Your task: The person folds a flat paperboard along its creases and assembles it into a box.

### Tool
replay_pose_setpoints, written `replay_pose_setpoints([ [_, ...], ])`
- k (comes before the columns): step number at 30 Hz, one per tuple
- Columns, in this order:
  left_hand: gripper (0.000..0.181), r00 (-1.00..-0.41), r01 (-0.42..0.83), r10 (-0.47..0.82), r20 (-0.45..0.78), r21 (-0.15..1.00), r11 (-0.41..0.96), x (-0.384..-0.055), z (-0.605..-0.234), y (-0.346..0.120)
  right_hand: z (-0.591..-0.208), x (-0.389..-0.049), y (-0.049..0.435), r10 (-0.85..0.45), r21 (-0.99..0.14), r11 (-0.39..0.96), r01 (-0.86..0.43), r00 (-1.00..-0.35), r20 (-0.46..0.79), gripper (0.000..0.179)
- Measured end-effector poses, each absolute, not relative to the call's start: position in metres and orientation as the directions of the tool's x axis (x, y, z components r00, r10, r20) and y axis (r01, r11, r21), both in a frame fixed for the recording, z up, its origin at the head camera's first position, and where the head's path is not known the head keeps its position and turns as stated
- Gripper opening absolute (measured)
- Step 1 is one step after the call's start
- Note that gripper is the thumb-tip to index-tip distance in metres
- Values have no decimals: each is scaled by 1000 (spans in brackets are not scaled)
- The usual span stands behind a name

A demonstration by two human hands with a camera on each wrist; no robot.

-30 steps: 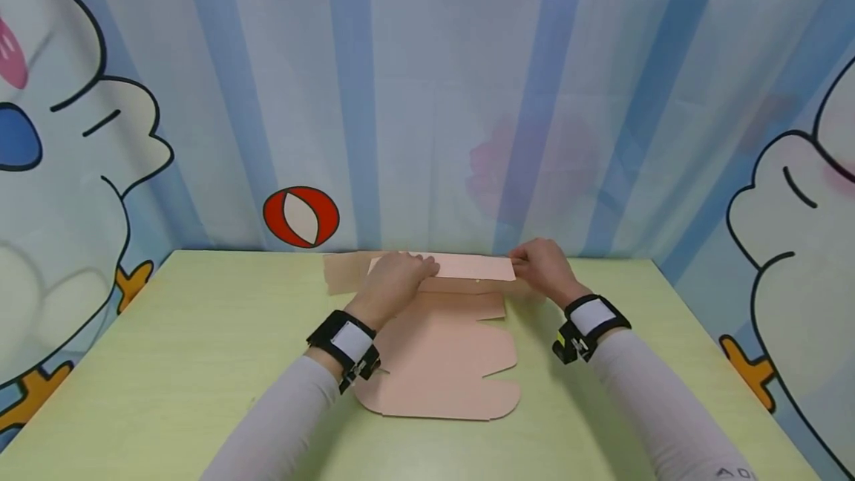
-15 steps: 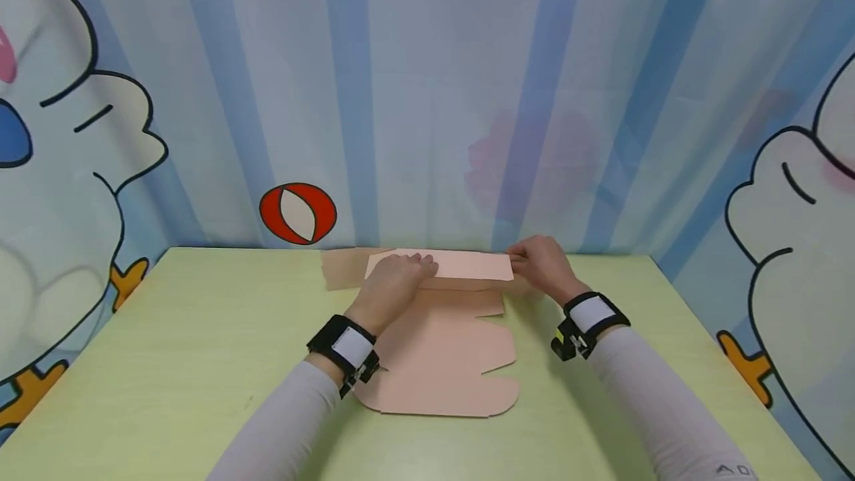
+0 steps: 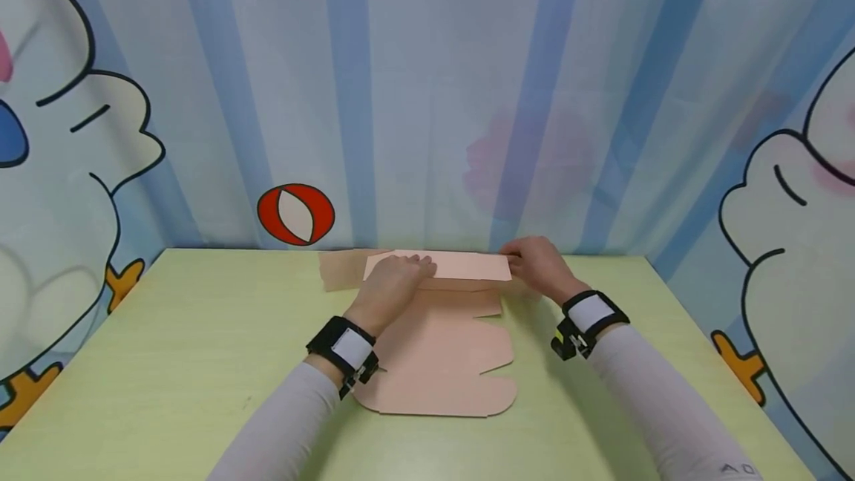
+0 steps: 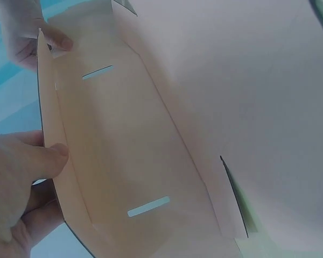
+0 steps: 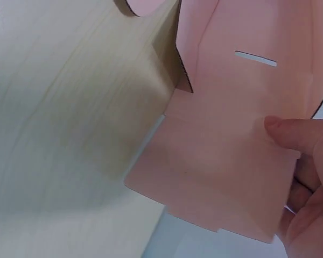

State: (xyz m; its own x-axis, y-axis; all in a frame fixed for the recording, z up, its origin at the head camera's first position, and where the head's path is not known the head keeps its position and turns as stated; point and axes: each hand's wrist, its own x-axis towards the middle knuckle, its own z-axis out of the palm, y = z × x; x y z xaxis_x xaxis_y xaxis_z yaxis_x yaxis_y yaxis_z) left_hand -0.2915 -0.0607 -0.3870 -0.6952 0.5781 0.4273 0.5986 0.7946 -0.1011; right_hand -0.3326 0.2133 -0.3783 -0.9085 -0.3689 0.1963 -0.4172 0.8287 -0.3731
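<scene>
A pink cardboard box blank [image 3: 441, 362] lies on the table with its far panel folded up. My left hand [image 3: 390, 289] pinches the raised far flap [image 3: 464, 266] between thumb and fingers. The left wrist view shows that thumb [image 4: 55, 161] on the flap's inner face, with fingers behind. At the right end, my right hand [image 3: 541, 269] holds a side tab [image 5: 215, 183], its thumb [image 5: 288, 131] on top and fingers underneath. Two narrow slots pierce the panel, including a near slot [image 4: 149, 206]. The left hand covers part of the flap in the head view.
The pale yellow-green table [image 3: 200, 347] extends to both sides of the blank. A striped blue curtain [image 3: 427, 95] with cartoon figures hangs right behind the table's far edge. Another side tab [image 3: 344, 269] sticks out at the far left of the blank.
The head view has shifted slightly. Both hands keep their grip on the cardboard, and its folds look the same.
</scene>
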Motion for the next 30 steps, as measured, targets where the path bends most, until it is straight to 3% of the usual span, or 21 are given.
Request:
replay_pose_setpoints([
  [8, 28, -681, 590, 576, 453, -127, 798, -291, -386, -62, -361, -317, 206, -459, -248, 830, -499, -865, 202, 37],
  [11, 28, -680, 592, 575, 455, -122, 797, -291, -385, -62, -357, -311, 202, -514, -232, 796, -559, -827, 228, 19],
  [18, 29, -676, 602, 579, 457, -111, 791, -292, -385, -63, -356, -299, 196, -594, -170, 747, -643, -760, 263, 39],
  [25, 28, -682, 593, 579, 447, -126, 796, -292, -382, -63, -365, -294, 195, -606, -105, 742, -662, -729, 319, 16],
  [30, 29, -682, 600, 576, 451, -105, 793, -291, -383, -62, -371, -292, 194, -561, -127, 764, -633, -748, 353, 8],
])
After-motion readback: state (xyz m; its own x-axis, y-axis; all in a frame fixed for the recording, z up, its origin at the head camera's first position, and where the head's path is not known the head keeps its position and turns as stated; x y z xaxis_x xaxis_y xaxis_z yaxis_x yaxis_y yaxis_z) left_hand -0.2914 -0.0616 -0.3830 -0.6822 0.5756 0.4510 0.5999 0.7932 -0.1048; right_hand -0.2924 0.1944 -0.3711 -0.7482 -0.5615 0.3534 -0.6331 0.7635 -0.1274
